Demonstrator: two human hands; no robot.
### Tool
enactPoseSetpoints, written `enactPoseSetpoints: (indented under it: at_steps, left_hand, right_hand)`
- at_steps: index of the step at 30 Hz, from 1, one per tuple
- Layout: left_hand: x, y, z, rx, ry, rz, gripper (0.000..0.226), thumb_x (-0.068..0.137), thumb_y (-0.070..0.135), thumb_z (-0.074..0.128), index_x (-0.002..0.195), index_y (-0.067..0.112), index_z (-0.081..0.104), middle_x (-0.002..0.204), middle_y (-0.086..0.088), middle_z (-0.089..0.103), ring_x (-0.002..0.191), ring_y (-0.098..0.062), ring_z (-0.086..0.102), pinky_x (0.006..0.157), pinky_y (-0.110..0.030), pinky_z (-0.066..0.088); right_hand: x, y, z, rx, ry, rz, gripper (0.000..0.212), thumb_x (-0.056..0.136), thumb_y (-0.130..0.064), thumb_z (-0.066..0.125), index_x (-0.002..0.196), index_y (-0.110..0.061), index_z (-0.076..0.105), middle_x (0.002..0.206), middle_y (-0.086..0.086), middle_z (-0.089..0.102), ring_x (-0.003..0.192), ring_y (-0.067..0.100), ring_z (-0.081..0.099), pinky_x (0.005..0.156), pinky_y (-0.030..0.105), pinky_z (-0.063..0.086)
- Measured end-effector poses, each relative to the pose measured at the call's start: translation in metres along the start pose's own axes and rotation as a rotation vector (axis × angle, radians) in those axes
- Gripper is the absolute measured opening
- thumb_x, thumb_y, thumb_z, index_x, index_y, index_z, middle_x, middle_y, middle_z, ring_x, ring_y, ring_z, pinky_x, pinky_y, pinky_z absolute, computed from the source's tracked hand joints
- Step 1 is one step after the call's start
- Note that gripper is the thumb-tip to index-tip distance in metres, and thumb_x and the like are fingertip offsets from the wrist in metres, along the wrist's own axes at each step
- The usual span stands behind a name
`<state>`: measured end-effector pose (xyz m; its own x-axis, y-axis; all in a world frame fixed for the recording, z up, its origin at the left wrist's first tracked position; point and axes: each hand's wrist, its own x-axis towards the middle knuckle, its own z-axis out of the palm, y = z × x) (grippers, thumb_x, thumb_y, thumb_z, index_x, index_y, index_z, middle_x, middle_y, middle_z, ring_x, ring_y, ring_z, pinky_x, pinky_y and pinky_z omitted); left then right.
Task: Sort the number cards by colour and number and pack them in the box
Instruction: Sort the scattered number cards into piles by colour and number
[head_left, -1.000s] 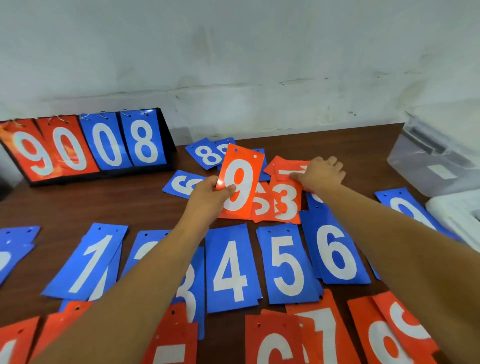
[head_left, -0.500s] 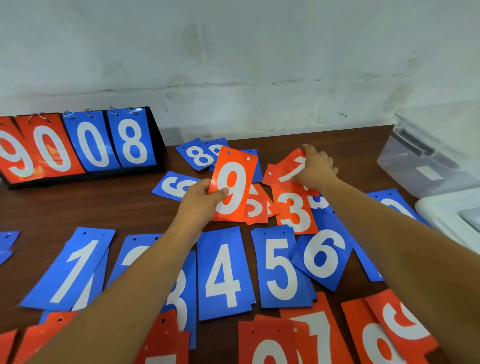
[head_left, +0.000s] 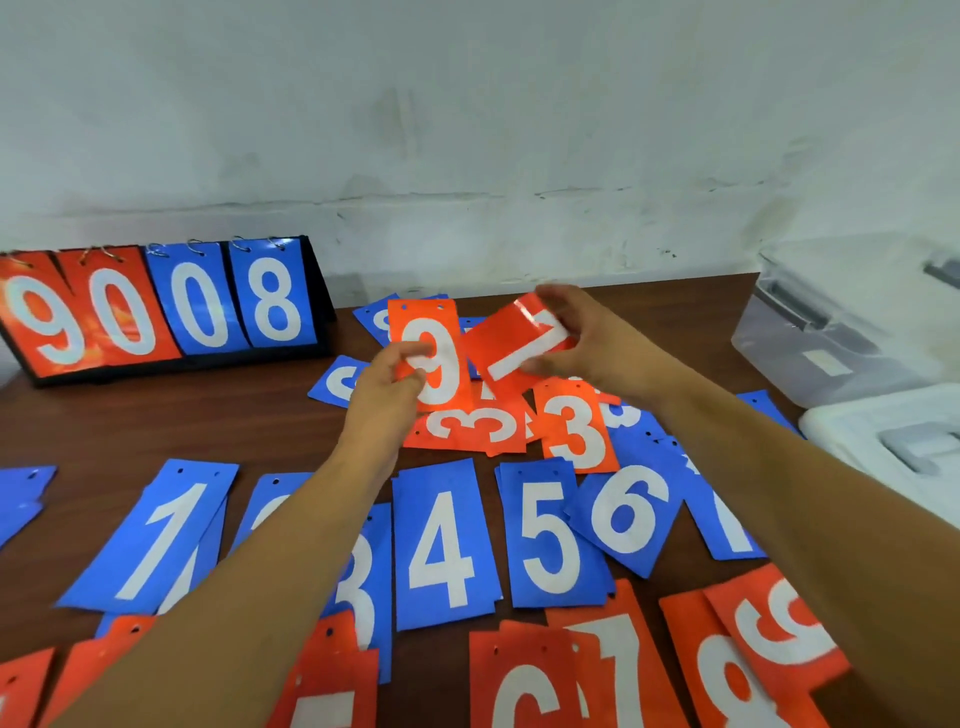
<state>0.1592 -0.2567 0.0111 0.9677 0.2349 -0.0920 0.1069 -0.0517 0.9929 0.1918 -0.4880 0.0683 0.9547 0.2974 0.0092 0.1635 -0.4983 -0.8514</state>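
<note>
**A:** What were the hands doing?

**B:** The left hand (head_left: 387, 384) pinched a red 9 card (head_left: 441, 364) near its lower left corner and held it upright over the table (head_left: 130, 415). The right hand (head_left: 597, 343) gripped a red 7 card (head_left: 514, 343), tilted, at three o'clock of the 9. Whether the two cards touched, I couldn't tell.

**A:** And beneath them?

**B:** Loose red 3 cards (head_left: 576, 431) lay in a heap with a few blue ones. At six o'clock of that heap ran a row of blue cards (head_left: 447, 545), with 1, 4, 5 and 6 showing. More red cards (head_left: 524, 675) lay along the near edge.

**A:** Where was the box?

**B:** The clear box (head_left: 831, 338) stood at two o'clock on the table, with a white lid (head_left: 883, 441) just at six o'clock of it. The scoreboard stand (head_left: 156, 306) stood at ten o'clock, reading 9008.
</note>
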Motion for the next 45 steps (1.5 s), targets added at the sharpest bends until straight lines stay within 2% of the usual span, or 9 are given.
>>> enactPoseSetpoints:
  at_steps: [4,10,14,18,26,29,32,40,45]
  left_hand:
    - [-0.029,0.018,-0.007,-0.204,-0.203,-0.047,0.027,0.093,0.036,0.063,0.109,0.016,0.072,0.118,-0.004,0.070,0.105,-0.022,0.070,0.085,-0.043,0.060]
    - [-0.064,0.023,-0.024,0.070,-0.146,0.115,0.017,0.083,0.029,0.077,0.099,0.028,0.070,0.106,-0.004,0.073,0.089,-0.020,0.074,0.074,-0.036,0.061]
    - [-0.093,0.027,-0.038,0.008,-0.062,0.129,0.014,0.085,0.028,0.076,0.098,0.029,0.070,0.110,-0.003,0.072,0.095,-0.020,0.073,0.082,-0.046,0.061]
    - [-0.125,0.029,-0.055,0.041,-0.038,0.150,0.012,0.088,0.021,0.074,0.097,0.026,0.069,0.103,-0.002,0.075,0.092,-0.020,0.073,0.084,-0.043,0.060]
    - [-0.174,0.024,-0.132,0.190,0.045,0.152,0.012,0.085,0.017,0.077,0.089,0.023,0.067,0.096,-0.005,0.074,0.076,-0.013,0.071,0.070,-0.032,0.058]
    - [-0.192,0.019,-0.170,0.259,0.110,0.148,0.011,0.085,0.019,0.076,0.093,0.020,0.068,0.081,0.003,0.068,0.065,-0.002,0.060,0.065,-0.022,0.051]
    - [-0.207,0.010,-0.213,0.271,0.210,0.125,0.006,0.090,0.021,0.071,0.090,0.027,0.069,0.084,0.005,0.069,0.076,-0.012,0.065,0.075,-0.035,0.057]
    - [-0.245,-0.013,-0.323,0.230,0.544,0.044,0.027,0.094,0.018,0.064,0.105,0.042,0.057,0.127,0.000,0.061,0.112,-0.024,0.063,0.092,-0.047,0.055]
    - [-0.262,-0.022,-0.350,0.175,0.643,-0.067,0.061,0.091,0.030,0.069,0.139,0.044,0.033,0.129,0.001,0.061,0.105,-0.027,0.067,0.084,-0.053,0.058]
  right_hand:
    - [-0.022,-0.014,0.013,-0.165,-0.075,-0.005,0.073,0.075,-0.029,0.083,0.134,-0.027,0.040,0.127,-0.009,0.053,0.107,0.008,0.059,0.071,0.013,0.050]
    - [-0.056,-0.032,0.032,-0.163,0.001,-0.041,0.077,0.073,-0.031,0.084,0.137,-0.027,0.042,0.131,-0.009,0.052,0.111,0.008,0.054,0.076,0.010,0.045]
    - [-0.079,-0.040,0.048,0.306,0.171,0.115,0.077,0.075,-0.042,0.080,0.138,-0.017,0.043,0.120,-0.003,0.063,0.101,0.017,0.067,0.086,0.035,0.057]
    - [-0.101,-0.047,0.069,0.673,0.125,0.189,0.034,0.088,-0.026,0.071,0.114,-0.006,0.064,0.106,0.015,0.072,0.094,0.032,0.069,0.086,0.047,0.057]
    - [-0.128,-0.101,0.119,0.400,0.095,0.044,0.013,0.092,-0.013,0.064,0.101,-0.004,0.068,0.089,0.009,0.073,0.065,0.008,0.068,0.053,0.017,0.050]
    - [-0.133,-0.123,0.150,0.346,0.037,-0.014,0.010,0.091,-0.011,0.065,0.101,-0.009,0.067,0.091,0.014,0.073,0.073,0.022,0.068,0.059,0.026,0.056]
    - [-0.136,-0.141,0.181,0.386,0.003,-0.029,0.021,0.087,-0.006,0.069,0.104,-0.015,0.059,0.090,0.019,0.072,0.075,0.031,0.069,0.072,0.043,0.060]
    - [-0.128,-0.165,0.301,0.096,-0.226,-0.031,0.025,0.082,0.001,0.069,0.098,-0.009,0.054,0.063,0.009,0.064,0.049,0.014,0.060,0.055,0.034,0.055]
    - [-0.125,-0.171,0.379,-0.155,-0.255,-0.093,0.020,0.077,-0.010,0.071,0.092,-0.012,0.058,0.087,0.009,0.067,0.081,0.027,0.067,0.070,0.038,0.056]
